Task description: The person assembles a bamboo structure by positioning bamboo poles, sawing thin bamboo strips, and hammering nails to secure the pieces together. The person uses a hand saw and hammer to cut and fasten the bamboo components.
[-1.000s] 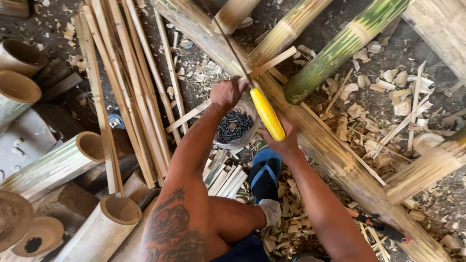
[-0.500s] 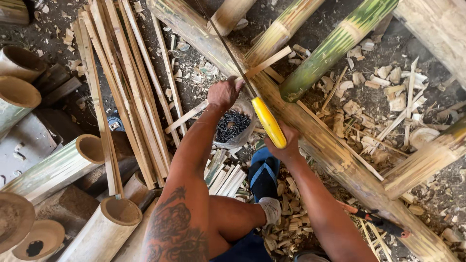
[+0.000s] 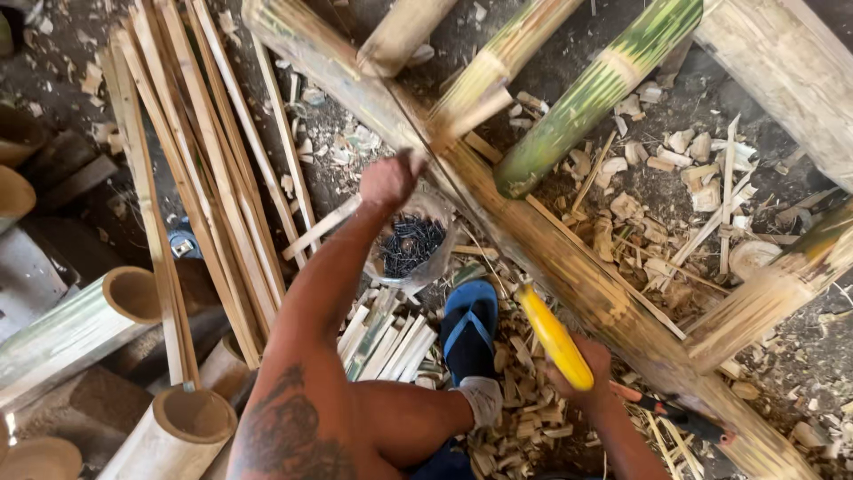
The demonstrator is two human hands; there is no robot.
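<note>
The left hand (image 3: 389,180) is closed into a fist at the edge of a long bamboo pole (image 3: 569,267), which runs from about 11 o'clock down to 4 o'clock across the ground; whether the fist grips something small cannot be told. The right hand (image 3: 582,378) is wrapped tight round the yellow handle (image 3: 553,336) of a saw whose thin blade (image 3: 444,169) slants up toward 11 o'clock, lying along the pole near the left fist. Between the two arms, at about 6 o'clock of the left hand, sits a clear bag of dark nails (image 3: 410,244), just beside the pole. Below it a foot in a blue sandal (image 3: 468,327) rests on a litter of wood chips (image 3: 524,418). At 9 o'clock of the left arm lies a bundle of split bamboo slats (image 3: 209,169), and further out, at 8 o'clock, hollow bamboo tubes (image 3: 133,298) lie open-ended. At 1 o'clock a green bamboo culm (image 3: 604,84) leans against the long pole.
</note>
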